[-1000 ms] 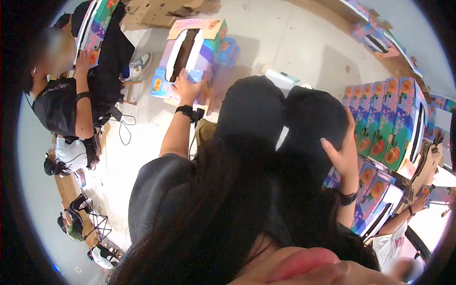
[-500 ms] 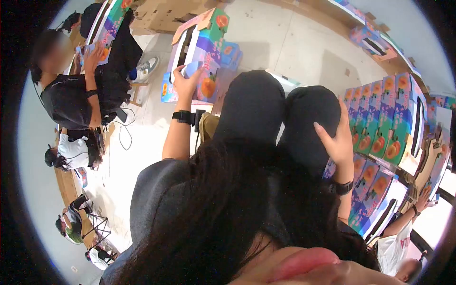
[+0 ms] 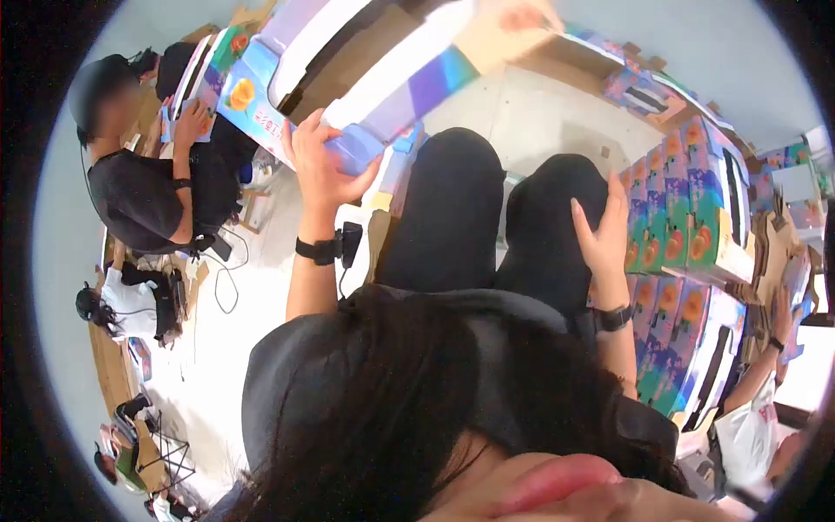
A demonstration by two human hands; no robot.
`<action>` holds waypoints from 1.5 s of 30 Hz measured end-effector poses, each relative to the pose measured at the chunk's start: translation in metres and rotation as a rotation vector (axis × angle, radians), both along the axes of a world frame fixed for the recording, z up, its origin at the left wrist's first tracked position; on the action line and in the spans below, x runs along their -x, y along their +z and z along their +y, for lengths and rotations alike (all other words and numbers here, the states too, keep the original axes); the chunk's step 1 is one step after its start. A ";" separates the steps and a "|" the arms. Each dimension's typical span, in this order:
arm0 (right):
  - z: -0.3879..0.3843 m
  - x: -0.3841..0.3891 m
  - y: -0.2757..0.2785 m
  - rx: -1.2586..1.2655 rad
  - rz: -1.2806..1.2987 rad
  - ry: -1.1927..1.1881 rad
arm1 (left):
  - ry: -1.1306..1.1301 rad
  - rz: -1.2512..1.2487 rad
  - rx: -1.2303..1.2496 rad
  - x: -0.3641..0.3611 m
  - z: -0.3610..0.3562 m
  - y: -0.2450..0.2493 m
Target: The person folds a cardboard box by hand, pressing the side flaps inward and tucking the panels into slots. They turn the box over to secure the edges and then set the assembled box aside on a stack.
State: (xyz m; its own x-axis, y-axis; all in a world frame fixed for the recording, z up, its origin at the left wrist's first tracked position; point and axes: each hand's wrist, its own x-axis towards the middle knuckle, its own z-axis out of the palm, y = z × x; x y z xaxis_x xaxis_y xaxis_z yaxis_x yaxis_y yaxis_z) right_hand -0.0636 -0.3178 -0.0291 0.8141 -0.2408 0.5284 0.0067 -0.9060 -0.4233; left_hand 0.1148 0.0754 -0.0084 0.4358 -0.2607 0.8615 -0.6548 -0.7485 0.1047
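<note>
My left hand (image 3: 326,161) is raised at the left, its fingers and thumb closed on a bluish flap at the near end of a printed carton (image 3: 261,122). This carton is lifted close to the camera and tilted, with orange fruit pictures and a long dark opening bordered in white. Its far end is blurred. Over my right knee (image 3: 561,187) lies my right hand (image 3: 602,235), with thumb and fingers spread and nothing held in it. A dark band is on each wrist.
Upright printed cartons (image 3: 687,204) stand in rows at the right, above another row (image 3: 674,348). Flattened cardboard (image 3: 770,252) is beside them, near another person's arm (image 3: 757,378). At the left, a person in black (image 3: 139,196) handles a similar carton (image 3: 193,122).
The carton in my left hand has risen from near the floor toward the camera and tilted, showing its long opening. My right hand stays on my knee.
</note>
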 end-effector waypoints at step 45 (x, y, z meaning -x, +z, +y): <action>0.064 0.052 0.066 0.493 -0.299 -0.067 | -0.858 0.061 -0.365 0.129 -0.129 0.047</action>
State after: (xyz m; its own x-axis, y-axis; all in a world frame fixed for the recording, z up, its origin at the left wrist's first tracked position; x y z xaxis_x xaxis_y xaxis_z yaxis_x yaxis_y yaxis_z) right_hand -0.1160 -0.2540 0.0366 0.6035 0.0462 0.7960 -0.0027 -0.9982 0.0600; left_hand -0.0143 -0.0534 0.0387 0.0112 -0.7642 0.6449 -0.9999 -0.0051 0.0113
